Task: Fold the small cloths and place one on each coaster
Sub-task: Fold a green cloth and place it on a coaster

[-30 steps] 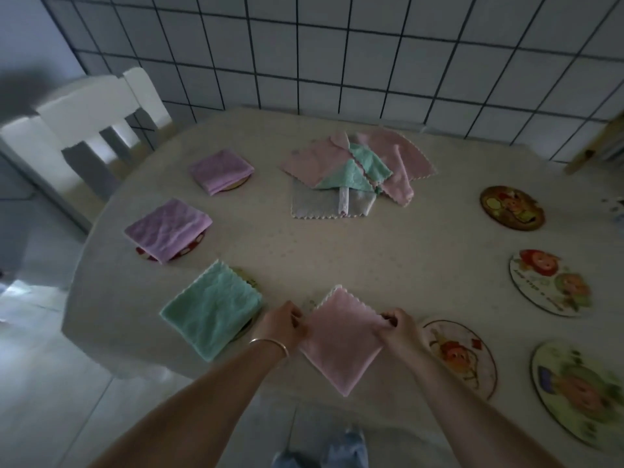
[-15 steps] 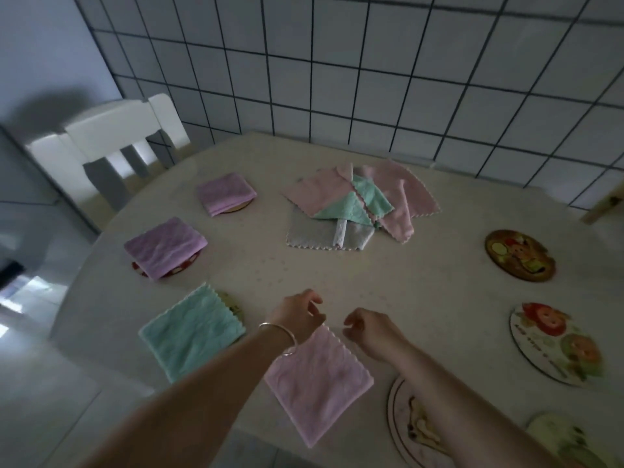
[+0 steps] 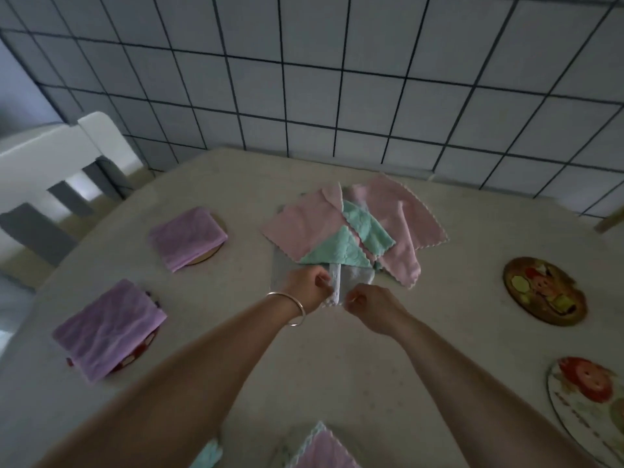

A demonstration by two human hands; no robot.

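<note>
**Both hands at the pile, taking the grey cloth**

Head view, the only one. Both arms reach out over the pale speckled surface to the loose pile of pink and mint fleece cloths near the tiled wall. The left hand, a thin metal bangle on its wrist, has its fingers curled in a pinch on the near edge of the pale grey scalloped cloth at the bottom of the pile. The right hand, just beside it, pinches the same edge with thumb and forefinger; its other fingers look tucked under, though blur hides the detail. Both wrists are low, knuckles up, forearms converging.

Task things: two folded lilac cloths already lie on round coasters at left, far one and near one. Two round cartoon-printed coasters at right, and, are bare. More folded cloth shows at the bottom edge, partly cut off.

Judgement: the grey cloth lies under the others, so a slow pull toward the body, low along the surface, should slide it free without dragging the pile. Move the two pinches out to the corners before folding.
</note>
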